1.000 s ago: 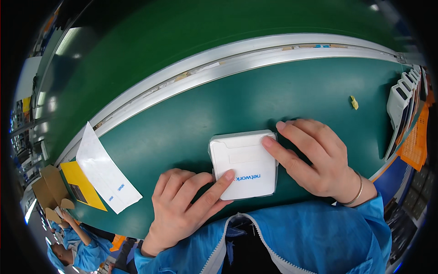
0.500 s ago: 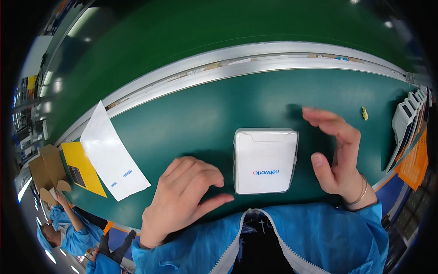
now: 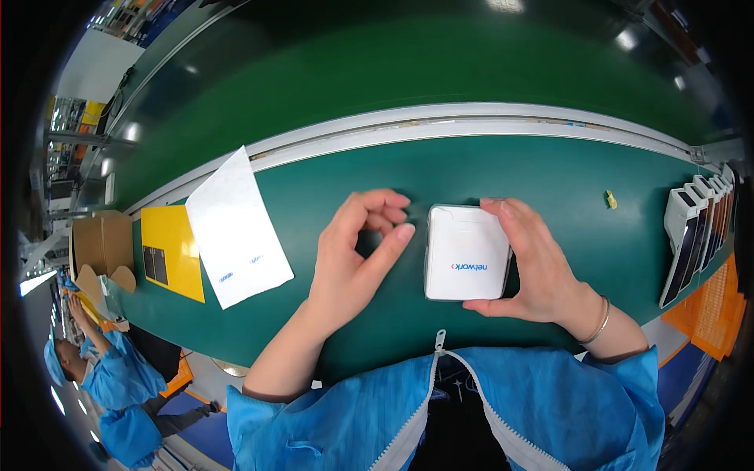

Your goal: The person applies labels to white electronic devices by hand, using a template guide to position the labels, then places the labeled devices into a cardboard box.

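A white box-shaped device in clear film lies on the green table in front of me, its printed face up. My right hand grips it from the right, fingers over the far edge and thumb at the near edge. My left hand hovers just left of it with nothing in it, the fingers curved and the thumb apart from them. A white sheet or bag with small blue print lies further left, overlapping a yellow card with dark rectangles.
An open cardboard box stands at the far left, near a co-worker in blue. Several white devices with dark panels stand in a row at the right edge, above an orange crate. A yellow-green scrap lies nearer. A metal rail bounds the table's far side.
My right hand has closed in and taken hold of the white device. My left hand has moved forward and stays beside it. The whole view has shifted.
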`<state>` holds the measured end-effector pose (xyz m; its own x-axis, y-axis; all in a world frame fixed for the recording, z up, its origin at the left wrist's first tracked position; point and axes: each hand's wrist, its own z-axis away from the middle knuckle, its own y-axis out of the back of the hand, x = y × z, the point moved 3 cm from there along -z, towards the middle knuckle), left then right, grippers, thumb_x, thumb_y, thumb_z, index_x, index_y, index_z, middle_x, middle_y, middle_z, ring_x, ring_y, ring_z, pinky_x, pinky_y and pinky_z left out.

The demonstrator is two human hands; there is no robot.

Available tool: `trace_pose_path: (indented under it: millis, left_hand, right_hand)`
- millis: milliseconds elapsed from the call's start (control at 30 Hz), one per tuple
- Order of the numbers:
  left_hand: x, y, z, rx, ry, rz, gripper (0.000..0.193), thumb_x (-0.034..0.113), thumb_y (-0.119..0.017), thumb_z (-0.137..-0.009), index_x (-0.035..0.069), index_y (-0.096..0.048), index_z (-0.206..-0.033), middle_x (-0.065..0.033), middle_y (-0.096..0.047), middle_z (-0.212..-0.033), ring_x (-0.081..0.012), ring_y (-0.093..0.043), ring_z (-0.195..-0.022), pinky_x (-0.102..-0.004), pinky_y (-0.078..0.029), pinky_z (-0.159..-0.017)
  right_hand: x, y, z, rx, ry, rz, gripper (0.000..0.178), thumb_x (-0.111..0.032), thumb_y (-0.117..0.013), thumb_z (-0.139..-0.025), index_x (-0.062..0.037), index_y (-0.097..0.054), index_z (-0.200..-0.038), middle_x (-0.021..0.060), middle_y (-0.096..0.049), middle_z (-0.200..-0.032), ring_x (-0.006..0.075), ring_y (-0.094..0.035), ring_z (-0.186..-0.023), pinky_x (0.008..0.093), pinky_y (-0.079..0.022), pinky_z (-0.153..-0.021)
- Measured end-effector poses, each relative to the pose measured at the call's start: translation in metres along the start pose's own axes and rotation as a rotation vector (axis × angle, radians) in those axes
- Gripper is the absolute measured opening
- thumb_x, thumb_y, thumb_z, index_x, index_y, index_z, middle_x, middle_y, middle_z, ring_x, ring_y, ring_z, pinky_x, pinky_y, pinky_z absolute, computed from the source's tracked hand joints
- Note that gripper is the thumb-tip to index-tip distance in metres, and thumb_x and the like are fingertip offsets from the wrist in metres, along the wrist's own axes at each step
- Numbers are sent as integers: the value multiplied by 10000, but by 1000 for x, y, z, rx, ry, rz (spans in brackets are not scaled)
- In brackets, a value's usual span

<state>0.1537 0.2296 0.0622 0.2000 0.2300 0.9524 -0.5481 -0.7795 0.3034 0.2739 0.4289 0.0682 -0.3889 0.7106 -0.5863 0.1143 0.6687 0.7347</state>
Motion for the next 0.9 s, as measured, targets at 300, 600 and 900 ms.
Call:
trace_pose_path:
  millis: [300, 600, 900]
  left_hand:
    - [40, 9, 7, -746, -363, -10, 1080, 183, -830, -686, 48, -153, -1516, -180, -228, -1528, -331, -278, -1401, -412, -276, -1132]
    - [13, -48, -1, -1307, -185, 787, 1472, 181, -922, -553, 136, 187, -1519, -151, -148, -1570, -268, -128, -1473, -363, -115, -1166]
    - [15, -44, 8, -949, 273, 1121, 1005, 560, -589, -903, 165, 72, -1548, -103, -161, -1546, -217, -55, -1466, -411, -106, -1165]
  right_hand:
    - [-20, 0, 6, -13, 405, -30, 883, -334, -808, -741, -135, -299, -1433, 308, -480, -1311, 467, -553, -1102, 529, -510, -897]
    - [-33, -10, 22, -224, 203, -161, 1190, -547, -873, -544, -73, -246, -1437, 233, -437, -1380, 401, -511, -1181, 519, -383, -1042]
    - [3, -11, 21, 272, -249, -919, 800, -665, -521, -861, -10, -370, -1296, 234, -514, -1299, 311, -453, -1279, 441, -352, -1074]
